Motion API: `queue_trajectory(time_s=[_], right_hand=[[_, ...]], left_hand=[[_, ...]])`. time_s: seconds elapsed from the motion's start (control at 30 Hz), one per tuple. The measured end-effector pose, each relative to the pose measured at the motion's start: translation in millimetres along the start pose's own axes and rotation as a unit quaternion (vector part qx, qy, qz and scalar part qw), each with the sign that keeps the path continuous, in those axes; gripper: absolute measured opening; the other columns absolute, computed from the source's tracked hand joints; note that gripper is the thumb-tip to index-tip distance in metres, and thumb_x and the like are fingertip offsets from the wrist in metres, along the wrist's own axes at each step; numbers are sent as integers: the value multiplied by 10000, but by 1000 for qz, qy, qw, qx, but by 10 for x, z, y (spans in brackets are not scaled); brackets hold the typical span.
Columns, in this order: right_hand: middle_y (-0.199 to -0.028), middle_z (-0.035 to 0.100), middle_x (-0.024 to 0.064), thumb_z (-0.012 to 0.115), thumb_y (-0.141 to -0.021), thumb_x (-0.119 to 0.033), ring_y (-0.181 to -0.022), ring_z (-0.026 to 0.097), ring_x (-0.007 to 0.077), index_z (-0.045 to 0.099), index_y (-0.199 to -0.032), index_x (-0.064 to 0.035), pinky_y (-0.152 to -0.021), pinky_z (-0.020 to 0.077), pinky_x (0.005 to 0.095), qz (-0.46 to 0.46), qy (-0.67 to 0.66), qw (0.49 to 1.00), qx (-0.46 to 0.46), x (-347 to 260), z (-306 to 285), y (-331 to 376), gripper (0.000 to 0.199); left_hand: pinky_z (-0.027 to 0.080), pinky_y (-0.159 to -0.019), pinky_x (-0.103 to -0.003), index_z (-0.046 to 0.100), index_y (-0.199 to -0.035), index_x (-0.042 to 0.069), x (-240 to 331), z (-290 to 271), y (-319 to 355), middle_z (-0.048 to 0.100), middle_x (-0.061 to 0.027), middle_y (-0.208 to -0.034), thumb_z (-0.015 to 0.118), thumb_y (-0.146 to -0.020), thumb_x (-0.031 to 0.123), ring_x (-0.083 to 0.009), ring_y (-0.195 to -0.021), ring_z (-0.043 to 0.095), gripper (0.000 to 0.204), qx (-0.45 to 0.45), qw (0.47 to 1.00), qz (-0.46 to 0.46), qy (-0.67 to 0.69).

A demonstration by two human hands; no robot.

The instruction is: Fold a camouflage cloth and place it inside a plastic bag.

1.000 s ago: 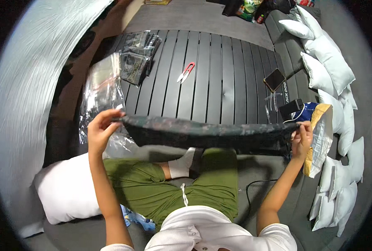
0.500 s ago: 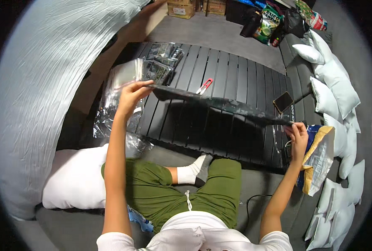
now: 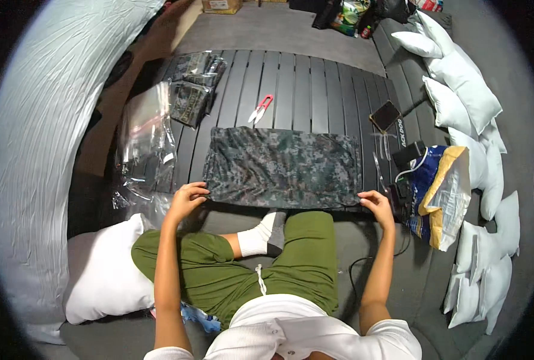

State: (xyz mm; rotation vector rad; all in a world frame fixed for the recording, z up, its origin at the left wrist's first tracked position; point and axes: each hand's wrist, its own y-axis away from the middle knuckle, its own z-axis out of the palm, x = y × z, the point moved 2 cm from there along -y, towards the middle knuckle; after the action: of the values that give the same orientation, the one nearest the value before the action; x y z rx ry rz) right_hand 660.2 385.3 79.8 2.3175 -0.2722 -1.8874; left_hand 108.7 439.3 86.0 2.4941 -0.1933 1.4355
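Hands first: the left hand (image 3: 187, 197) pinches the near left corner of a camouflage cloth (image 3: 282, 167), and the right hand (image 3: 377, 203) pinches the near right corner, fingers closed on the fabric edge on both sides. The cloth lies spread flat on the low dark slatted table (image 3: 315, 84), its near edge at the table edge just in front of the person's crossed legs in green trousers (image 3: 303, 258) and one white sock (image 3: 259, 237).

As I judge it, the spreading is done, because the cloth looks smooth and rectangular, with no fold in it yet; any folding or packing is left to do.

Beyond the cloth, small red-handled scissors (image 3: 259, 109) lie on the slats, apart from it. At the far left part of the table there are folded camouflage pieces in clear bags (image 3: 195, 90), and empty clear plastic bags (image 3: 144, 129) lie at the table's left edge. On the right side a phone (image 3: 385, 115) rests on the table, and near the right hand stands a blue and yellow bag (image 3: 438, 189). White pillows (image 3: 465, 96) line the right side, and one more white pillow (image 3: 105, 270) lies beside the left knee
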Motion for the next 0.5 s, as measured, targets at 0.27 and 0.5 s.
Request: queue_trajectory(time_s=[0.27,0.5], right_hand=[[-730,597,23,581,-852,-221,-697,529,79,615,-882,11,-645,432,240,-70,190,969,144,-130,24,-354,237],[-822,635,106,580,-836,-359,-788,594,160,608,-929,17,-731,442,275,-13,202,956,210,-224,183,-1289,388]], left_hand=[[427,-764,-240,554,-1104,13,-183,-47,-243,610,-55,-944,578,-858,234,-110,-859,546,331,61,991,-99,63],[411,-566,-236,633,-880,-1,-266,-70,-1277,633,-48,-726,553,-823,474,-100,-639,548,485,140,970,-177,88]])
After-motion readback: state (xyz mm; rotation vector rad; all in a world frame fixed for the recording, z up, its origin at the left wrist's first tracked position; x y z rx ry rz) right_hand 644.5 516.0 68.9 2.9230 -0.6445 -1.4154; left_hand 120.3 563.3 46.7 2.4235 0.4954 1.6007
